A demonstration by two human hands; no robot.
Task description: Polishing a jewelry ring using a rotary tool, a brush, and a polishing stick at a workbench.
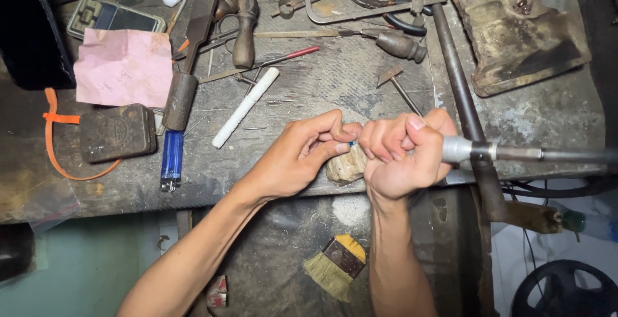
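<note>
Grey, scuffed worktop (335,85): one blue lighter (172,160), one white stick (245,106), one pink paper (124,67), one brush (336,267) below. Left hand (302,156) pinches one small blue piece (352,143) at the worktop's front edge; right hand (405,156) fists around one metal rotary handpiece (467,149).

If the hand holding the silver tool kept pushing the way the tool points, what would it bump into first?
The right hand points its silver tool leftward, so it would most likely meet the tiny blue piece pinched in the left hand's fingertips first. They already look almost touching, though depth is hard to judge.
</note>
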